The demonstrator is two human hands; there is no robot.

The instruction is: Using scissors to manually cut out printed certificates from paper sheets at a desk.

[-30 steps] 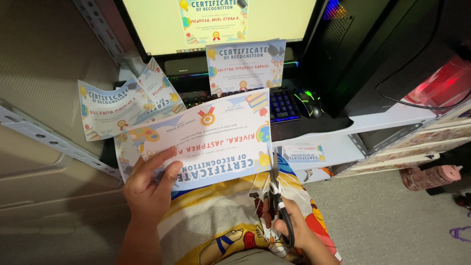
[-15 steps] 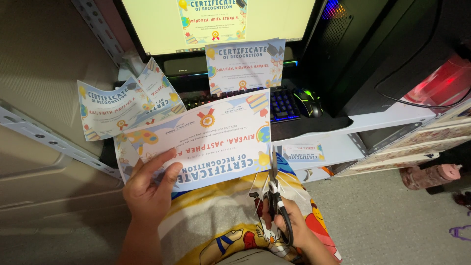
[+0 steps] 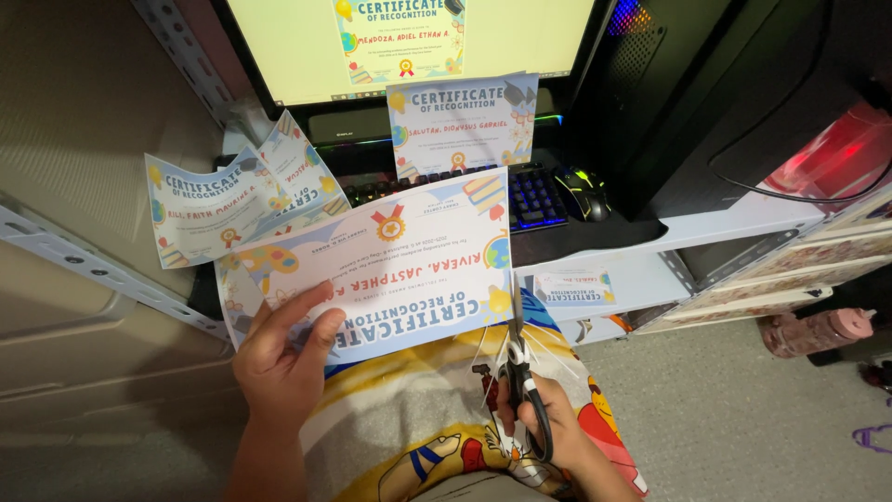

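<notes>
L hand (image 3: 279,358) pinches the certificate (image 3: 372,265) at its 7 o'clock corner, thumb on top, sheet held over the lap just short of the desk (image 3: 641,270). R hand (image 3: 544,428) has fingers closed through the scissors (image 3: 518,372) loops, blades at the sheet's 5 o'clock edge. To cut well, I'd keep the paper taut, feed it w/ the L hand & follow the border in long strokes.

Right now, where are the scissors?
In the head view, the scissors are low and right of centre, in the right hand, their blades at the right edge of the certificate.
</notes>
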